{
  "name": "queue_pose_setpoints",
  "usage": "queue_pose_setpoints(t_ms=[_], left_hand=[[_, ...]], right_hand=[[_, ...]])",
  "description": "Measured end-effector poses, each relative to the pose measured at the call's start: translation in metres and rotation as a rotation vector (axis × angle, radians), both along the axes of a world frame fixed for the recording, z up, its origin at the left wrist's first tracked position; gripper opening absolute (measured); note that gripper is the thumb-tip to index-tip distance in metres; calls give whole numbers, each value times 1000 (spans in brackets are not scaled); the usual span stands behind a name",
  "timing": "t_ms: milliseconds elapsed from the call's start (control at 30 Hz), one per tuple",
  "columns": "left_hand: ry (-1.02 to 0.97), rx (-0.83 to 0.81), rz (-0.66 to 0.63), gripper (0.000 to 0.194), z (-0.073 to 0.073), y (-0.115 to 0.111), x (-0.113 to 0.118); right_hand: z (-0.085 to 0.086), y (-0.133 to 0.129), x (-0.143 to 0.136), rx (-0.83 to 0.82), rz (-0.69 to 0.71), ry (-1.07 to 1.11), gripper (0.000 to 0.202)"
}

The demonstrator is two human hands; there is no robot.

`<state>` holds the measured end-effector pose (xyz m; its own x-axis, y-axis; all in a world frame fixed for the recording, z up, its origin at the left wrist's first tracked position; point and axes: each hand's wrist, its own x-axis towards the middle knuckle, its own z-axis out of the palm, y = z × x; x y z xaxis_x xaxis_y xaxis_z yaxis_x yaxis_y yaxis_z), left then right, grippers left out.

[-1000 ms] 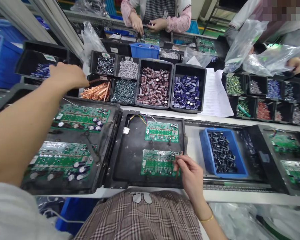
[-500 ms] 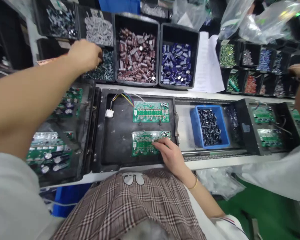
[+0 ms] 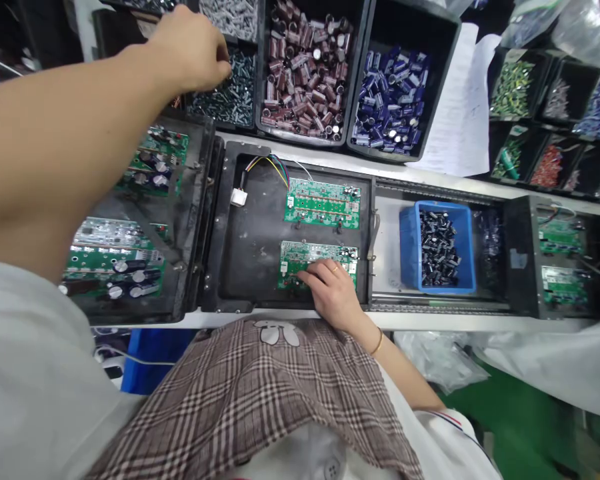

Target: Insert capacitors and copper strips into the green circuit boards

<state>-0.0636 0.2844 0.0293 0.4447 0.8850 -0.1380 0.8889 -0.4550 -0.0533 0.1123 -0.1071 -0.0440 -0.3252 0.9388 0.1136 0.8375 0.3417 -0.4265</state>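
My left hand [image 3: 193, 50] hangs over the left side of a black bin of small dark capacitors [image 3: 235, 93]. Its fingers are curled together, and whatever they hold is hidden. My right hand [image 3: 333, 293] rests at the lower green circuit board [image 3: 315, 252], its thumb and fingertips pinched near the board's front edge. What sits between those fingertips is too small to name. Just behind lies the upper green circuit board [image 3: 323, 203], with coloured wires leading to a white connector [image 3: 239, 197]. Both boards lie in a black tray [image 3: 250, 267].
Bins of brown capacitors [image 3: 307, 73] and purple capacitors [image 3: 393, 100] stand behind the tray. A blue box [image 3: 411, 257] of black components sits to its right. At left is another tray with populated boards [image 3: 115, 247]. Paper sheets [image 3: 453, 113] lie beside the bins.
The view has shifted, with the bins higher in the picture. My right hand has moved left along the lower board's front edge. My left hand stays at the small-capacitor bin.
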Motion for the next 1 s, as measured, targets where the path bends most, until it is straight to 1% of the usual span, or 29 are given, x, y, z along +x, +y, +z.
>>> queue_pose_setpoints(t_ms=[133, 233, 333, 400, 433, 533, 600, 700, 767, 867, 933, 1000], left_hand=[[-89, 65, -80, 49, 11, -10, 8], [-149, 97, -167, 46, 14, -14, 24], [-207, 90, -256, 42, 9, -17, 47], [-240, 51, -297, 42, 2, -19, 64], [-254, 22, -304, 45, -3, -21, 73], [-264, -89, -255, 68, -20, -24, 100], [-252, -161, -189, 79, -31, -24, 118], [-265, -197, -115, 77, -44, -19, 142], [-305, -187, -87, 77, -49, -16, 154], [-367, -148, -53, 76, -52, -14, 162], [-397, -110, -49, 73, -54, -15, 165], [-403, -83, -33, 73, -55, -19, 166]], right_hand=[[-3, -3, 0, 35, 20, -18, 29], [-1, -2, -1, 75, 39, -45, 26], [11, 6, 3, 40, 86, -105, 23], [24, 16, 10, -24, 124, -136, 23], [31, 21, 13, -51, 130, -139, 24], [44, 36, 20, -95, 138, -84, 29], [45, 40, 18, -128, 183, -13, 29], [38, 33, 12, -168, 240, 57, 28], [33, 27, 8, -171, 222, 70, 28], [32, 22, 0, -149, 210, 53, 27], [34, 21, -7, -132, 226, -1, 23], [36, 21, -15, -131, 206, -67, 20]])
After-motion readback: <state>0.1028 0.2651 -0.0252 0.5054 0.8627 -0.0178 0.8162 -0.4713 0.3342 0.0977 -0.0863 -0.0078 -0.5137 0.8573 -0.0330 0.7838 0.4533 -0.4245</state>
